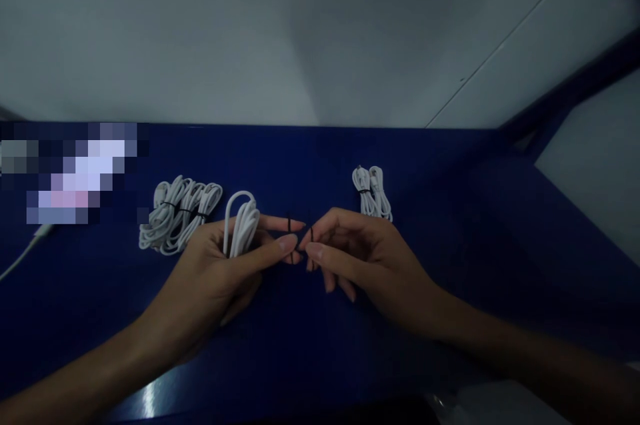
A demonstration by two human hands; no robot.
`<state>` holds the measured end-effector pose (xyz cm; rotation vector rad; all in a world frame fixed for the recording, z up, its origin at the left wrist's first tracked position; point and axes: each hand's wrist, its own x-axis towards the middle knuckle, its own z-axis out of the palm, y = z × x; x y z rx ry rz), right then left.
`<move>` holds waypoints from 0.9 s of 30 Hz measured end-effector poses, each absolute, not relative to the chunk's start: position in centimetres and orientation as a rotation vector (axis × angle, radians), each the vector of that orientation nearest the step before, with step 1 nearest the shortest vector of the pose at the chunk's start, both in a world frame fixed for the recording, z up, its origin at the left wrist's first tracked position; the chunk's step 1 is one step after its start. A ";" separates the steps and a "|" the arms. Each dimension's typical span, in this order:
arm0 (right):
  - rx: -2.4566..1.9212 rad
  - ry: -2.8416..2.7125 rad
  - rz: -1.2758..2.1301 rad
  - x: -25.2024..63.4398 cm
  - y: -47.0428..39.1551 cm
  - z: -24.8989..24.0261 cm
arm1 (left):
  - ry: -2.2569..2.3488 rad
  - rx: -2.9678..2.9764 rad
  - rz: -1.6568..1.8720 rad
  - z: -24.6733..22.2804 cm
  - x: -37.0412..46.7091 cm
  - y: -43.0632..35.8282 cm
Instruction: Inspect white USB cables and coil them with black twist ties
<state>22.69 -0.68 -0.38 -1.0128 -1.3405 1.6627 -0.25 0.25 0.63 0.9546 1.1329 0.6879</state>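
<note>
A folded white cable (pixel 243 223) is held in my left hand (pixel 220 261), between the thumb and the palm. The thumb and fingertips of that hand also pinch a thin black tie (pixel 289 221). My right hand (pixel 370 248) is closed at the fingertips on another part of black tie (pixel 313 235), close beside the left fingertips. Whether the two black parts are one piece I cannot tell. Behind my left hand lie several bundled white cables (pixel 173 211) with black ties round them. Beyond my right hand are more tied white cables (pixel 371 191), partly hidden by it.
Everything rests on a dark blue table (pixel 300 345) with a pale wall (pixel 250 45) behind it. At the left is a blurred-out bright object (pixel 90 175) with a white cord (pixel 23 255) running from it. A blue frame stands at the right.
</note>
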 end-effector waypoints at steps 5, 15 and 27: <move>-1.014 -1.336 1.618 22.8 -0.9 -0.4 | 1.147 0.963 0.670 0.7 -0.2 0.3; -1.060 -1.321 1.590 22.9 -0.6 -0.5 | 1.188 0.981 0.632 0.4 -0.5 0.0; -1.077 -1.266 1.716 22.7 -0.2 -0.3 | 1.263 1.031 0.647 0.3 -0.3 0.1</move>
